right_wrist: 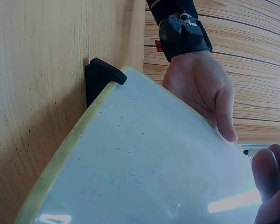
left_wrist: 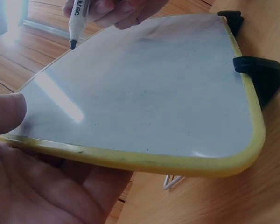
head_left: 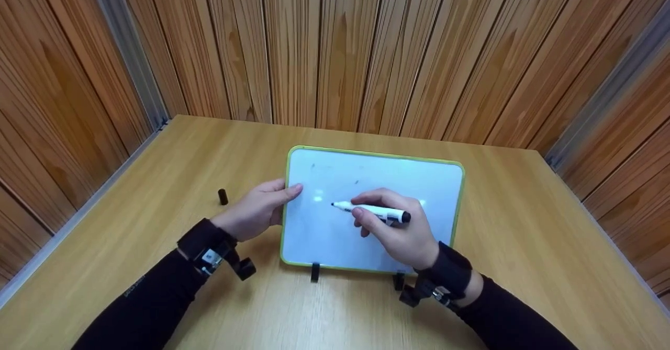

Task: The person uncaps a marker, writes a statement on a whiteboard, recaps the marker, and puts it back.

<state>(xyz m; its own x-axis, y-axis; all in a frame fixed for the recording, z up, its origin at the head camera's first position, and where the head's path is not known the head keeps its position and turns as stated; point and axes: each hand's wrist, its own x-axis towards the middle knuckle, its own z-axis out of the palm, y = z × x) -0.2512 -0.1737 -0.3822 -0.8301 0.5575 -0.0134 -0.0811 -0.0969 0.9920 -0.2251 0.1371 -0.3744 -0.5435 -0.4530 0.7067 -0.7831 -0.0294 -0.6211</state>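
A small whiteboard (head_left: 366, 245) with a yellow-green frame leans upright on the table, its bottom edge in black stand feet (head_left: 315, 272). My left hand (head_left: 261, 206) grips its left edge, thumb on the front and fingers behind, as the left wrist view also shows. In my right hand (head_left: 405, 229) a white marker (head_left: 374, 212) with a black end is pinched between thumb and fingers. Its uncapped dark tip points left over the board's middle; in the left wrist view the tip looks apart from the surface. Faint dark smudges (head_left: 357, 182) mark the upper part of the board.
A black marker cap (head_left: 223, 196) stands on the wooden table (head_left: 225, 146) left of the board, beyond the left wrist. Wood-plank walls (head_left: 345, 52) close off the back and both sides. Each wrist wears a black band with a small camera.
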